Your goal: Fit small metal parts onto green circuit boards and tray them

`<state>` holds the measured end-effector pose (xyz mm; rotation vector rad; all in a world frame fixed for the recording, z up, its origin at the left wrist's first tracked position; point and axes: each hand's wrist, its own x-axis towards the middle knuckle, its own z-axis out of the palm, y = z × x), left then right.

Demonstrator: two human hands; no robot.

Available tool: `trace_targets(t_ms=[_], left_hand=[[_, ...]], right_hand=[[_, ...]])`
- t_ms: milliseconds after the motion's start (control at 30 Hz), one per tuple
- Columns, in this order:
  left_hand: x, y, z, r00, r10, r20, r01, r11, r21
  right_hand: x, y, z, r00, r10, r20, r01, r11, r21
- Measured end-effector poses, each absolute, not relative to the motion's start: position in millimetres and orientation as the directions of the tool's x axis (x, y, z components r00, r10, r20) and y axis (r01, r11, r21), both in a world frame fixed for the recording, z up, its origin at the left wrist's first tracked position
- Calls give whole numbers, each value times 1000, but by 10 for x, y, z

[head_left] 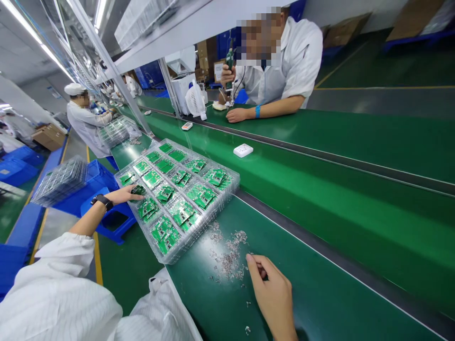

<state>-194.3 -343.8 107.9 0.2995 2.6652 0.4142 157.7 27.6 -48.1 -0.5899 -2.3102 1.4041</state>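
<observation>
My left hand [125, 194] reaches to the left edge of a clear plastic tray [160, 258], its fingers closed on a small green circuit board [138, 190] that looks tilted. More green circuit boards [165, 234] lie in the tray's compartments, some overlapping. On the green bench, beside a loose pile of tiny metal parts [230, 255], is my right hand [272, 289]. Its thumb and fingers are curled together at the pile's right side; whatever they may hold is too small or hidden to make out.
A green conveyor belt [320, 208] runs past the bench, carrying a white device [243, 150]. Across it a co-worker [302, 57] holds a green power screwdriver [229, 59] near a small white fan [195, 100]. Stacked trays [64, 180] and a blue stool [113, 220] stand left.
</observation>
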Motion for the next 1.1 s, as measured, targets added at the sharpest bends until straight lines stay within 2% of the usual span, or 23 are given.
trace_targets(t_ms=[100,200,267,367,467,600,767,900,1100], left_hand=[[-2029,-3443,1180,-806,360,-469,124,878,462],[-2200,-3395,1327,-786,397,-473,169,875,453],[-2339,-3308,1385,-842,374,-389,244,907,344],[-2536,-3105,1321,-929,328,-172,319,944,80],[-2658,-2892,1116,-935,332,-128,335,942,-5],[-2696,-2759,940,-924,351,-150,357,934,-13],[-2747,-2786,1018,-900,353,-257,350,935,61],[-2796,-2792,1051,-904,327,-277,322,945,63],[-2767,-2803,1032,-873,376,-311,357,926,120]], right_hand=[[1578,275,-468,-843,532,87,167,411,-896],[1575,279,-477,-843,530,88,167,414,-895],[1570,283,-495,-842,531,95,163,419,-894],[1558,283,-524,-836,535,118,149,430,-891],[1546,267,-526,-830,539,143,135,443,-886],[1538,244,-500,-831,536,149,134,453,-881],[1544,257,-502,-832,532,154,132,460,-878],[1550,274,-513,-838,527,143,134,451,-882],[1545,268,-521,-841,526,126,146,445,-884]])
